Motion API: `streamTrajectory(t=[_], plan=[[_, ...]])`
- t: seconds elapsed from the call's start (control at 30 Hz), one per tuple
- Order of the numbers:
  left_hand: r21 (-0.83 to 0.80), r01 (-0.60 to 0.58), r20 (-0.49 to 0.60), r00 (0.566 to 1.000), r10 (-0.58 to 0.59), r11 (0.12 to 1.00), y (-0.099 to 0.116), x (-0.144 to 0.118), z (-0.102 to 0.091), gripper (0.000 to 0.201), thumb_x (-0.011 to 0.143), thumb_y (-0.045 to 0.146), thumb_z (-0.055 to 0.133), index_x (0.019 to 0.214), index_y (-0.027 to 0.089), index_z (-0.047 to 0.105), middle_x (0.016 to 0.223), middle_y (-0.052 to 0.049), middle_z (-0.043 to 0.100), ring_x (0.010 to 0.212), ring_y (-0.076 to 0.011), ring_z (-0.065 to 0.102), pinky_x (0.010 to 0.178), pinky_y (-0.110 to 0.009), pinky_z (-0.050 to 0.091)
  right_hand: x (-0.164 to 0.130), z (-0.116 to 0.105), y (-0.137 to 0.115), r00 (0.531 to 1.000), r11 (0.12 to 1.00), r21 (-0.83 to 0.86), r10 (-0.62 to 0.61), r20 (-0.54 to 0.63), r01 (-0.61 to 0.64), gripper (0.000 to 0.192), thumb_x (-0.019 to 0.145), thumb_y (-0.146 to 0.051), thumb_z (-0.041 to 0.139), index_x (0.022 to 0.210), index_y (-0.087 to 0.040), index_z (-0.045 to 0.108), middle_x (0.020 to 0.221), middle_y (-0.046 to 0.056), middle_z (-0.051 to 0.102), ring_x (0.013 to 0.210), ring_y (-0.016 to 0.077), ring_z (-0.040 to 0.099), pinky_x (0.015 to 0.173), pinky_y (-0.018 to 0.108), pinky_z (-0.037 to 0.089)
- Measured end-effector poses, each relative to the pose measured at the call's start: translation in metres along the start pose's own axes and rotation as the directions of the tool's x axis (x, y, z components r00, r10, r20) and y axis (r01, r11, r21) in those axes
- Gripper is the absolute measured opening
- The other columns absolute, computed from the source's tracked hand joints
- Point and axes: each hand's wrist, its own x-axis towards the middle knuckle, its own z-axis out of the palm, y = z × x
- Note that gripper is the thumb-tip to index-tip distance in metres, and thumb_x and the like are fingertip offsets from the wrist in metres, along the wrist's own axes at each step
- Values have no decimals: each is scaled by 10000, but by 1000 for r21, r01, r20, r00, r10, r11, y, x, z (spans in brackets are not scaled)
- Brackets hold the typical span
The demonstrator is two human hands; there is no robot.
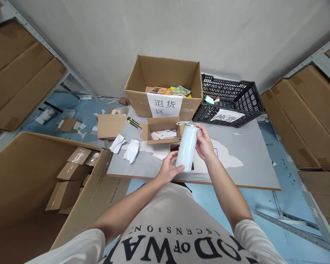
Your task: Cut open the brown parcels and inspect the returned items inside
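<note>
White bottle (186, 147) was held tilted above counter (253, 161), near front edge. Left hand (168, 169) clasped bottle base; right hand (204, 144) grasped upper body below lid. Small open box (163, 130) lay just behind; large box (165, 86) and black crate (231, 99) stood at rear.

Honestly the best open patch I see is the right half of the grey table (253, 161), bare almost to its edge. The back is walled off by the big cardboard box (165, 86) and the black crate (231, 101). Straight ahead sits a small open box (163, 130), with a utility knife (134, 123) and crumpled paper (132, 150) cluttering the left.
</note>
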Motion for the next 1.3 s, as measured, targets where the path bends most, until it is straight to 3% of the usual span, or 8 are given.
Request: streamTrajectory(t=[0.23,0.43,0.7,0.8,0.9,1.03,1.2,1.3], plan=[[326,-49,-104,991,87,944,8,-2,-8,828,501,359,852,1201,222,431,1210,-110,533,1050,-254,560,857,-373,472,-12,25,3,983,971,-207,-147,-107,123,500,697,-504,692,1108,-287,508,1064,32,581,787,155,581,611,254,491],[-64,35,38,999,-33,997,14,-5,-23,688,549,334,817,1132,195,479,1046,-78,625,950,-232,608,823,-364,477,-22,26,-3,1000,997,-74,0,-7,0,533,729,-547,643,1200,-360,477,1142,20,570,870,170,592,659,278,517],[-477,378,383,902,-200,794,25,-9,-36,624,607,338,691,1181,146,538,1103,-145,643,991,-335,625,798,-429,478,-26,22,-10,982,993,67,90,165,-102,580,763,-572,595,1298,-430,419,1093,1,631,818,183,632,701,354,530],[-525,466,461,859,-222,712,28,-8,-43,643,623,348,624,1204,91,529,1120,-186,638,979,-343,628,786,-419,474,-24,22,-11,983,994,-17,107,148,-106,508,738,-516,658,1214,-400,522,1075,-7,616,828,174,620,754,372,520],[-558,529,508,827,-241,640,28,-6,-49,684,627,362,560,1230,46,503,1105,-209,641,899,-319,648,721,-377,476,-20,20,-12,997,978,-206,-13,79,29,477,695,-475,720,1136,-346,594,1070,5,612,914,190,589,833,377,485],[-558,606,582,773,-254,567,24,-4,-54,713,619,389,500,1235,30,494,1062,-206,655,802,-286,655,642,-334,460,-13,17,-17,977,929,-321,-133,168,181,450,668,-503,733,1048,-287,630,1177,27,589,1097,232,516,936,372,414],[-515,670,662,707,-249,534,24,-2,-54,746,617,434,482,1262,59,483,1125,-192,636,891,-292,641,675,-333,451,-8,22,-23,979,972,-218,-41,201,85,475,622,-509,757,1004,-277,598,966,7,641,855,196,586,759,328,476],[-480,641,624,729,-281,599,26,-2,-51,726,622,435,502,1259,86,498,1201,-185,602,1059,-344,585,773,-392,455,-7,27,-24,988,986,-165,2,151,24,442,599,-477,776,949,-276,596,849,-16,632,714,165,571,631,292,471]])
